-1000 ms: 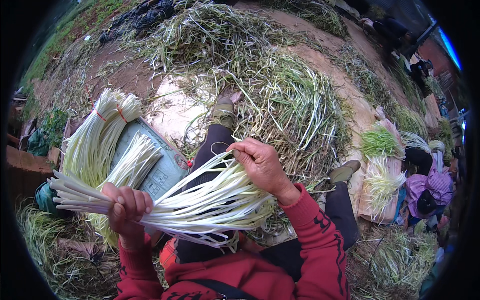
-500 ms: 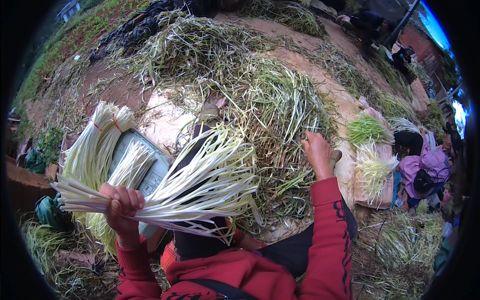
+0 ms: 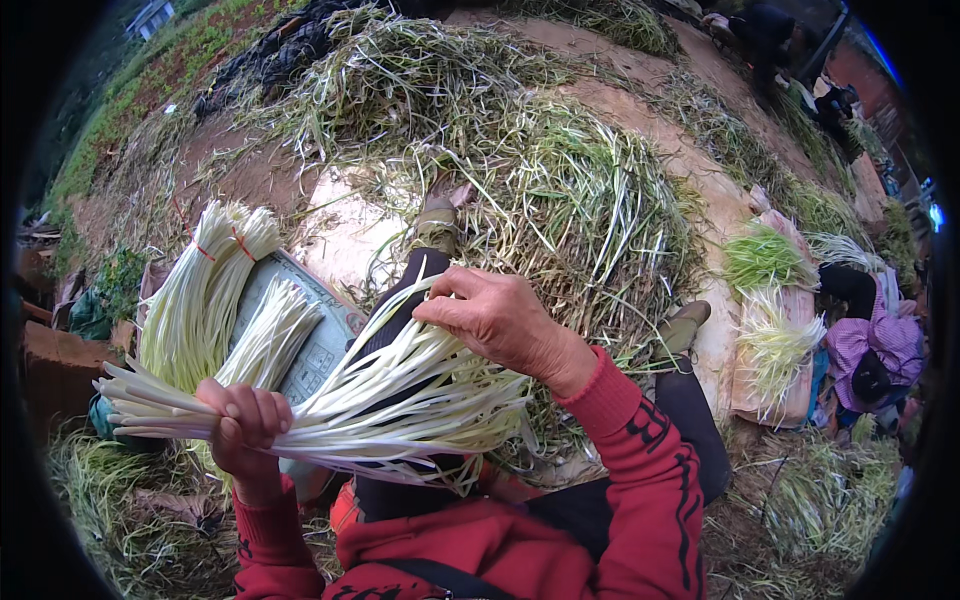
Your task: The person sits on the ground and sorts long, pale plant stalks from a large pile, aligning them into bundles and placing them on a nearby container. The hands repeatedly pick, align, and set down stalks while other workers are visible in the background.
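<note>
My left hand [image 3: 247, 425] is closed around the stalk end of a loose bunch of pale blanched chives [image 3: 400, 410]. The thin leaves fan out to the right across my lap. My right hand [image 3: 500, 320] is over the upper edge of this fan, thumb and fingers pinched on some leaves; how many is hidden. Just beyond my left hand, two bundles of chives [image 3: 200, 290] tied with red bands lean side by side. A smaller bunch [image 3: 270, 335] lies on a grey-green printed board or box [image 3: 310, 350].
A large heap of green and dry chive leaves [image 3: 590, 220] covers the ground ahead, with another pile [image 3: 400, 85] behind it. At right, more chives [image 3: 770, 345] rest on a pale slab beside a person in a checked purple top [image 3: 880, 345]. Other people [image 3: 765, 40] are farther back.
My right hand has come left from over the leaf heap to the leaves of the bunch and pinches there. My left hand still grips the stalks.
</note>
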Demonstrator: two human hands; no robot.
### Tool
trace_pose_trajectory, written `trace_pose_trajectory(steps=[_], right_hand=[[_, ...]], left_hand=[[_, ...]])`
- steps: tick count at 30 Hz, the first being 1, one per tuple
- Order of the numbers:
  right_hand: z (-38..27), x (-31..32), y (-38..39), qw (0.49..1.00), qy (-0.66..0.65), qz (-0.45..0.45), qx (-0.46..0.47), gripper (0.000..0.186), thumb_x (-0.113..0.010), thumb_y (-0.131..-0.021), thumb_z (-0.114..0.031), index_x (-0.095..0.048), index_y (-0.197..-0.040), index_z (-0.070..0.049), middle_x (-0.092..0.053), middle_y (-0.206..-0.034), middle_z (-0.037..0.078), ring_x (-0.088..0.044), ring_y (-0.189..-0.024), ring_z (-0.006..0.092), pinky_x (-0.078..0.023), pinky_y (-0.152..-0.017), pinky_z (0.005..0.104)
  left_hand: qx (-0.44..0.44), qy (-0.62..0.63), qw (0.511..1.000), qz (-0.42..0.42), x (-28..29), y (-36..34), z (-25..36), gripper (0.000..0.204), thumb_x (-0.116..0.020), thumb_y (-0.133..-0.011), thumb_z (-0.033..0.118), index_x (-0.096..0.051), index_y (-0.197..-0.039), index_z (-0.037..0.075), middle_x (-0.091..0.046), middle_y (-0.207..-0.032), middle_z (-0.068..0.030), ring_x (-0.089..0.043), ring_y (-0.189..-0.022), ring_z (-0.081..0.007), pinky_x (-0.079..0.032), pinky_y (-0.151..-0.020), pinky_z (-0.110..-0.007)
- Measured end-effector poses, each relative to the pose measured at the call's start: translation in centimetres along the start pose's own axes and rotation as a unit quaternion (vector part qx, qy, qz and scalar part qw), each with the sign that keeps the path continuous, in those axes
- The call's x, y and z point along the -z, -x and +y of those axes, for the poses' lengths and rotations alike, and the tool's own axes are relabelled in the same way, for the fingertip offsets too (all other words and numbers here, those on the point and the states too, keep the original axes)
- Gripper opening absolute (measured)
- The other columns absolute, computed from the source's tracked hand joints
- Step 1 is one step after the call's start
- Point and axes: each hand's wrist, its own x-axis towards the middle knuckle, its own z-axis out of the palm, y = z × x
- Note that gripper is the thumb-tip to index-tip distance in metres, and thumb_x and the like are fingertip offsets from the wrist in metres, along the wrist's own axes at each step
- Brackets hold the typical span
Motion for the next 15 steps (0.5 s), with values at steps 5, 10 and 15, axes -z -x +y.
trace_pose_trajectory(steps=[5,10,15], right_hand=[[-0.6,-1.5,0.6,0.990,-0.055,0.054,-0.119,0.006,-0.061,-0.072,-0.007,-0.058,-0.077,-0.010,-0.054,-0.074,0.005,-0.059,-0.066,0.0217,-0.049,-0.056,0.0302],[4.2,-4.5,4.1,0.940,0.022,0.157,-0.301,0.006,-0.057,-0.074,-0.009,-0.057,-0.069,-0.008,-0.055,-0.065,0.008,-0.057,-0.057,0.0251,-0.048,-0.053,0.0343],[9.9,2.2,15.9,0.792,0.309,-0.070,-0.522,0.012,-0.051,-0.083,-0.005,-0.053,-0.071,-0.005,-0.052,-0.062,0.007,-0.052,-0.051,0.0142,-0.044,-0.044,0.0291]], left_hand=[[0.006,-0.017,1.000,0.024,-0.3,0.2,-0.1,0.021,-0.053,-0.087,0.022,-0.036,-0.082,0.011,-0.032,-0.053,0.0026,-0.030,-0.042,-0.0081,-0.034,-0.045,-0.026],[0.005,-0.048,0.998,0.050,-1.5,0.4,-0.7,0.017,-0.048,-0.089,0.020,-0.036,-0.081,0.011,-0.029,-0.054,0.0044,-0.027,-0.044,-0.0060,-0.033,-0.049,-0.024],[-0.004,-0.050,0.997,0.052,-0.8,1.0,0.3,0.014,-0.046,-0.090,0.019,-0.036,-0.083,0.012,-0.028,-0.056,0.0042,-0.028,-0.047,-0.0061,-0.033,-0.052,-0.023]])
